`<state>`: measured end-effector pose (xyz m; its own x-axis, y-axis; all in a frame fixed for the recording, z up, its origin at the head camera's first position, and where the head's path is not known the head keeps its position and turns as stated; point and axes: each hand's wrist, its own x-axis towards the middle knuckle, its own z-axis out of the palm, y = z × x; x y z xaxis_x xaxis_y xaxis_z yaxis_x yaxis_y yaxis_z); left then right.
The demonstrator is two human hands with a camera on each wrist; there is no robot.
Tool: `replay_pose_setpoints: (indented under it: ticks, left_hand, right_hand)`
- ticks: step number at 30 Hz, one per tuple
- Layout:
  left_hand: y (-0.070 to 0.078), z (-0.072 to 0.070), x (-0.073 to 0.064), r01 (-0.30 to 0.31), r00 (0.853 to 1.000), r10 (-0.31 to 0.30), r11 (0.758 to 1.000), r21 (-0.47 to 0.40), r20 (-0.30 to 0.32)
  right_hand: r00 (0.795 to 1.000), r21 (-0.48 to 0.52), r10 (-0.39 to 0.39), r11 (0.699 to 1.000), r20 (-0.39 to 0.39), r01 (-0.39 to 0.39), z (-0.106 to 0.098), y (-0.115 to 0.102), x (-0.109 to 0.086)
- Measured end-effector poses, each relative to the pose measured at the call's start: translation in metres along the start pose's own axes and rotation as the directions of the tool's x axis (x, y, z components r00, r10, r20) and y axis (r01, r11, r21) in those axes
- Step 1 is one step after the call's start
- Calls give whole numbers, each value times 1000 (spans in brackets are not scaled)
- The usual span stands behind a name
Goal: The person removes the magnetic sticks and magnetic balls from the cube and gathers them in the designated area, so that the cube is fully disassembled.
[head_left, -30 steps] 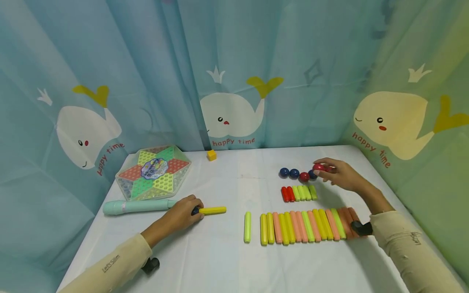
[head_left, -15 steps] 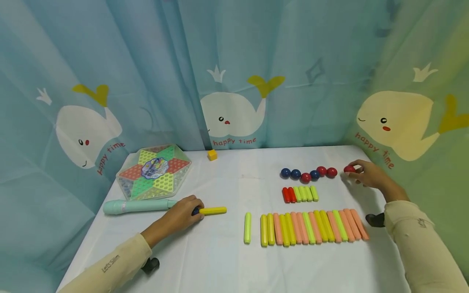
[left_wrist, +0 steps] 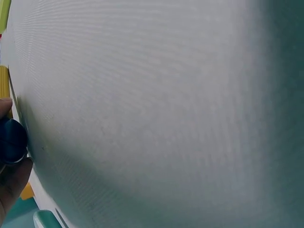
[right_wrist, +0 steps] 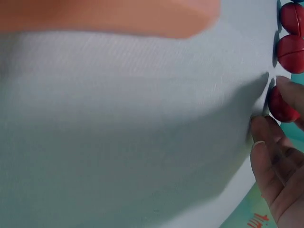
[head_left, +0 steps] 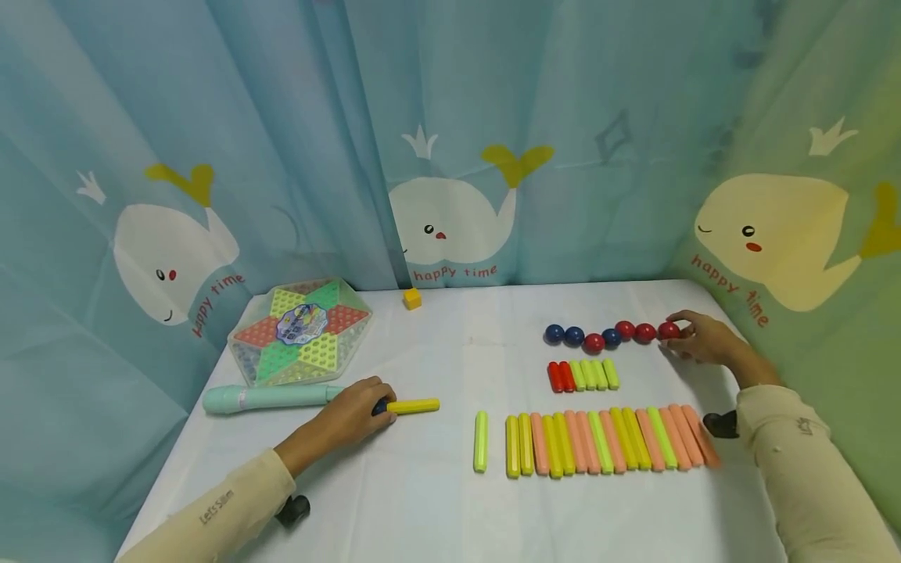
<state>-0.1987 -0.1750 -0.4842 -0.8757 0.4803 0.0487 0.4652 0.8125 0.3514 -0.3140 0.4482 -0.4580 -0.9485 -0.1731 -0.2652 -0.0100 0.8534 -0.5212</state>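
Observation:
My left hand (head_left: pixel 362 409) rests low over the table, its thumb and finger gripping a dark blue ball (left_wrist: pixel 12 141). Right beside that ball, a yellow stick (head_left: pixel 415 406) points to the right. At the right end of a wavy row of red and dark blue balls, my right hand (head_left: pixel 712 340) pinches a red ball (head_left: pixel 668 330) between thumb and fingers. Its neighbour in the row is another red ball (head_left: pixel 644 333), close on its left. In the right wrist view the thumb covers part of the pinched red ball (right_wrist: pixel 282 105).
Short red and lime sticks (head_left: pixel 583 376) lie below the balls; a long row of yellow, orange and lime sticks (head_left: pixel 607 442) lies nearer. One lime stick (head_left: pixel 481 442) is apart. A turquoise microphone-shaped thing (head_left: pixel 267 397), star-patterned board (head_left: pixel 301 332) and yellow cube (head_left: pixel 412 299) occupy the left and back.
My right hand let go of a red ball in the row, moved right to another red ball, and brought it left against the row's end. The left hand has kept its hold.

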Motion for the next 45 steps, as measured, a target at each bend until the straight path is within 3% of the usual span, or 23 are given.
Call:
replay_pose_setpoints:
  ticks: [9, 27, 45]
  left_hand:
    - [0, -2, 3, 2, 1000, -3, 1000, 27, 21]
    - [0, -3, 4, 19, 998, -21, 999, 47, 51]
    - [1, -2, 5, 21, 998, -24, 998, 53, 60]
  right_hand:
    - [997, 19, 57, 998, 56, -58, -6, -3, 0]
    - [999, 8, -40, 999, 5, 40, 1, 1, -1]
    - [998, 31, 15, 999, 54, -16, -4, -4, -7]
